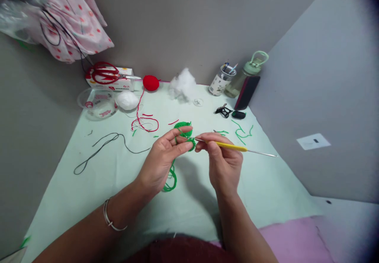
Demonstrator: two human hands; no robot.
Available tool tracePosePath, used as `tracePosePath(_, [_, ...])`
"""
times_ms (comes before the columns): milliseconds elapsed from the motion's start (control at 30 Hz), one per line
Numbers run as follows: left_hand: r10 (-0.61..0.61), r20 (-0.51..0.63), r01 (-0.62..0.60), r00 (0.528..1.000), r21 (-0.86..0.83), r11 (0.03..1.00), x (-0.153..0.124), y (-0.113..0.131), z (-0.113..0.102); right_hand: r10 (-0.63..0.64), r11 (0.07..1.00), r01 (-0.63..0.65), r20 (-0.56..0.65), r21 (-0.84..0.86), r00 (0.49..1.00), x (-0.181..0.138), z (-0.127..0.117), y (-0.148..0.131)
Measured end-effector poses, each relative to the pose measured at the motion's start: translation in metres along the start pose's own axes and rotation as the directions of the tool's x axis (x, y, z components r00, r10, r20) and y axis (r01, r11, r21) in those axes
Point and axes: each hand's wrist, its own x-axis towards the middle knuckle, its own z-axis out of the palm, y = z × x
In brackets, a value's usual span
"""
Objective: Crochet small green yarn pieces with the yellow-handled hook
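Note:
My left hand (164, 158) pinches a small green crocheted piece (186, 132) between thumb and fingers, with green yarn (170, 178) trailing down below the palm. My right hand (220, 158) is closed on a yellow-handled crochet hook (233, 147), whose metal tip meets the green piece and whose other end points right. Both hands hover over the pale green table cover (97, 184).
A red yarn ball (151, 83), white stuffing (183, 83), a white ball (128, 100), red scissors (103, 73) on a box, a plastic bowl (96, 103), a pen jar (220, 81), a bottle (247, 73), a black cord (102, 146) and green yarn scraps (242, 133) lie about.

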Motion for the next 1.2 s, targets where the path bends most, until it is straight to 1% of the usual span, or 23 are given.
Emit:
tracePosePath(100, [0.041,-0.024,-0.041,0.999,0.024,0.999,0.0005,-0.0011,-0.0006,-0.076,0.992,0.071,-0.051,-0.101,0.996,-0.0018,0.0016,-0.0034])
tracePosePath(167, [0.072,-0.034,-0.07,0.997,0.054,0.996,0.0007,-0.0017,-0.0008,-0.147,0.976,0.139,-0.035,-0.168,0.989,-0.0032,0.0023,-0.0059])
tracePosePath(233, [0.091,-0.052,-0.087,0.994,0.066,0.994,0.0006,-0.0016,-0.0007,-0.195,0.964,0.192,0.001,-0.186,0.981,-0.0039,0.0026,-0.0073])
tracePosePath(300, [0.084,-0.064,-0.081,0.994,0.05,0.995,0.0002,-0.001,-0.0002,-0.207,0.965,0.206,0.014,-0.159,0.978,-0.0036,0.0025,-0.0073])
tracePosePath(433, [0.035,-0.058,-0.034,0.998,0.02,0.999,-0.0007,-0.0006,0.0012,-0.227,0.964,0.217,-0.052,-0.154,0.972,-0.002,0.0029,-0.0054])
tracePosePath(500, [0.025,-0.043,-0.024,0.999,0.018,1.0,-0.0011,-0.0011,0.0018,-0.233,0.961,0.221,-0.057,-0.166,0.971,-0.0017,0.0035,-0.005])
tracePosePath(700, [-0.022,-0.007,0.022,1.0,-0.009,1.0,-0.0029,-0.0002,0.0037,-0.158,0.982,0.16,0.026,-0.102,0.987,-0.0015,0.0047,-0.0038])
tracePosePath(767, [-0.042,0.006,0.042,0.999,-0.006,0.999,-0.0029,0.0006,0.0043,-0.114,0.992,0.115,0.019,-0.042,0.993,-0.0012,0.0036,-0.0015])
tracePosePath(867, [-0.037,0.014,0.037,0.999,-0.011,0.999,-0.0017,0.001,0.0043,-0.014,0.997,0.014,-0.008,0.081,1.0,-0.001,0.0013,0.0018])
tracePosePath(1000, [-0.021,0.01,0.021,1.0,-0.013,1.0,0.0003,0.0013,0.0023,0.077,0.977,-0.077,0.009,0.201,0.997,0.0004,-0.0007,0.0013])
tracePosePath(1100, [-0.026,0.007,0.026,1.0,0.022,0.999,-0.0001,0.0026,0.0008,0.088,0.975,-0.088,0.012,0.206,0.996,0.0017,-0.0021,-0.0021])
tracePosePath(1200, [-0.026,0.018,0.025,0.999,0.049,0.999,-0.0008,0.0041,-0.0003,0.066,0.985,-0.071,0.036,0.16,0.997,0.0016,-0.0043,-0.005])
